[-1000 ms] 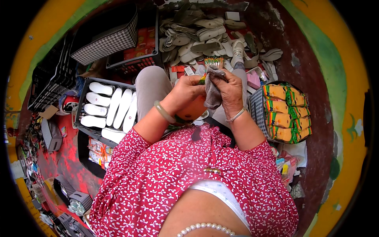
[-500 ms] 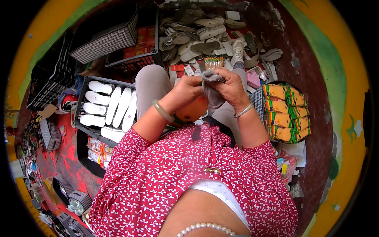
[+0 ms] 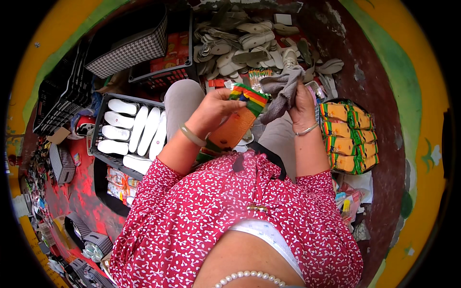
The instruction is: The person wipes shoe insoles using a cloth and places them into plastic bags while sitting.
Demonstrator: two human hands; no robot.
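Observation:
Between finger and thumb, my left hand (image 3: 214, 110) grips the top edge of a packet (image 3: 236, 126) with green, red and yellow bands. An orange insole-shaped piece shows through its middle, and its lower end rests against my lap. My right hand (image 3: 302, 106) is closed round a crumpled grey cloth (image 3: 282, 92). This cloth hangs to the left of the hand, close beside the packet's upper corner. Both hands are above my lap, between my knees.
To the right, a basket (image 3: 314, 129) holds rows of similar orange packets (image 3: 337, 129). A dark crate (image 3: 130, 165) with white insoles (image 3: 137, 127) stands at left. Beyond my feet lies a pile of grey-white insoles (image 3: 230, 43). A houndstooth-patterned bin (image 3: 127, 53) is far left.
My hands were together at the grey cloth and have moved apart. The right one carried the cloth to the right. My left hand now holds the packet, which has been raised into fuller view.

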